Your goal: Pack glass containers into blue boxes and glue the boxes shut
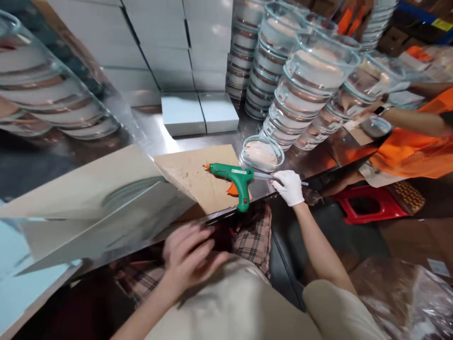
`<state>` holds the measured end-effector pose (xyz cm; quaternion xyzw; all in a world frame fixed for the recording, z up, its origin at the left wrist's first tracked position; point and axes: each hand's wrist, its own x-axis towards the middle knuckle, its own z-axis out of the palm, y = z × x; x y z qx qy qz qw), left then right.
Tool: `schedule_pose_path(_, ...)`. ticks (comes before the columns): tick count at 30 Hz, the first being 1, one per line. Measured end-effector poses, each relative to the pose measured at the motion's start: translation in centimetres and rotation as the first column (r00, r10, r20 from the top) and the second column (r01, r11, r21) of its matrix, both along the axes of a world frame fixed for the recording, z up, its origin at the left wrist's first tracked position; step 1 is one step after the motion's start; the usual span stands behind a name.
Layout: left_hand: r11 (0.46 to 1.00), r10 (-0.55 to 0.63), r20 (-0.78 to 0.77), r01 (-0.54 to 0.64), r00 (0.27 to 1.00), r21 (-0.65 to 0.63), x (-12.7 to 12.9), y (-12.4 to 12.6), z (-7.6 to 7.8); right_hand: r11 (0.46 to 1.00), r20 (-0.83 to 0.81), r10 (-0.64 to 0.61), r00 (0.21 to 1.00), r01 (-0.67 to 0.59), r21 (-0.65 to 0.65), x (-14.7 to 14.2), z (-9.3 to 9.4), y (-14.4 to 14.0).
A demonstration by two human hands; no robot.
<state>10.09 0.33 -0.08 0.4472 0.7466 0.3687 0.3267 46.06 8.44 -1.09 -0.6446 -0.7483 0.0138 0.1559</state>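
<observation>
A green hot glue gun (231,177) with an orange trigger lies on its side on a brown cardboard sheet (191,165) at the table edge. A long translucent glue stick (262,175) sticks out of its back end. My right hand (289,188), in a white glove, is closed around this stick behind the gun. My bare left hand (193,255) hovers over my lap, just short of the table edge, its fingers apart and slightly blurred, with nothing visible in it. Beyond the gun sits a round clear tub (262,153) with pale contents.
White boxes (184,111) stand stacked at the back. Tall stacks of clear tubs (300,89) rise behind the single tub, and more tubs (46,89) stand at left. Open cardboard flaps (88,189) cover the left side. A co-worker's arm (406,118) and a red stool (368,203) are at right.
</observation>
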Motion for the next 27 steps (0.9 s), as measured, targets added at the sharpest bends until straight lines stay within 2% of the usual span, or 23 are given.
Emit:
schedule_pose_path(1, 0.978, -0.193, -0.059, 0.197, 0.979, 0.073, 1.6, 0.3, -0.2, 1.0, 0.008, 0.008, 1.0, -0.008, -0.001, 0.1, -0.3, 0.3)
schedule_pose_path(2, 0.895, -0.392, -0.173, 0.418, 0.904, 0.157, 3.1, 0.8, -0.6, 1.0, 0.014, 0.014, 1.0, -0.014, -0.001, 0.2, -0.5, 0.7)
schedule_pose_path(3, 0.764, -0.53, -0.327, 0.608, 0.782, 0.216, 4.5, 1.3, -1.0, 1.0, 0.021, 0.022, 1.0, -0.022, 0.001, 0.4, -0.8, 0.9)
schedule_pose_path(4, 0.637, -0.579, -0.482, 0.734, 0.657, 0.235, 5.7, 1.9, -1.5, 0.999, 0.029, 0.032, 0.999, -0.032, 0.006, 0.6, -1.1, 1.2)
schedule_pose_path(5, 0.556, -0.563, -0.6, 0.798, 0.568, 0.233, 6.7, 2.5, -2.1, 0.999, 0.038, 0.048, 0.998, -0.049, 0.014, 0.8, -1.3, 1.4)
schedule_pose_path(6, 0.528, -0.525, -0.665, 0.816, 0.532, 0.236, 7.4, 2.9, -2.5, 0.997, 0.048, 0.069, 0.996, -0.071, 0.029, 0.9, -1.6, 1.5)
schedule_pose_path(9, 0.518, -0.485, -0.698, 0.816, 0.526, 0.255, 8.1, 3.5, -3.4, 0.983, 0.085, 0.144, 0.986, -0.152, 0.1, 1.1, -2.1, 1.6)
schedule_pose_path(14, 0.517, -0.521, -0.667, 0.818, 0.533, 0.25, 7.5, 3.2, -3.2, 0.964, 0.146, 0.202, 0.968, -0.224, 0.146, 0.5, -2.5, 1.3)
schedule_pose_path(18, 0.524, -0.522, -0.677, 0.821, 0.519, 0.226, 7.9, 3.5, -3.0, 0.971, 0.17, 0.183, 0.968, -0.205, 0.121, 0.4, -2.3, 1.4)
schedule_pose_path(21, 0.517, -0.522, -0.678, 0.824, 0.518, 0.232, 8.2, 3.9, -2.7, 0.974, 0.184, 0.141, 0.973, -0.169, 0.15, 0.0, -1.6, 1.1)
schedule_pose_path(23, 0.469, -0.527, -0.673, 0.838, 0.519, 0.279, 7.3, 3.7, -2.4, 0.963, 0.128, 0.096, 0.987, -0.124, 0.239, -1.0, -1.0, 0.2)
schedule_pose_path(25, 0.346, -0.537, -0.672, 0.859, 0.511, 0.377, 5.0, 2.8, -2.3, 0.932, -0.029, 0.059, 0.998, -0.045, 0.361, -2.4, -0.6, -1.4)
schedule_pose_path(26, 0.321, -0.533, -0.65, 0.841, 0.541, 0.437, 3.3, 2.1, -2.3, 0.919, -0.129, 0.053, 0.99, 0.002, 0.394, -3.2, -0.5, -2.5)
schedule_pose_path(27, 0.347, -0.516, -0.607, 0.796, 0.604, 0.496, 1.3, 1.3, -2.4, 0.919, -0.226, 0.051, 0.973, 0.042, 0.392, -3.9, -0.4, -3.5)
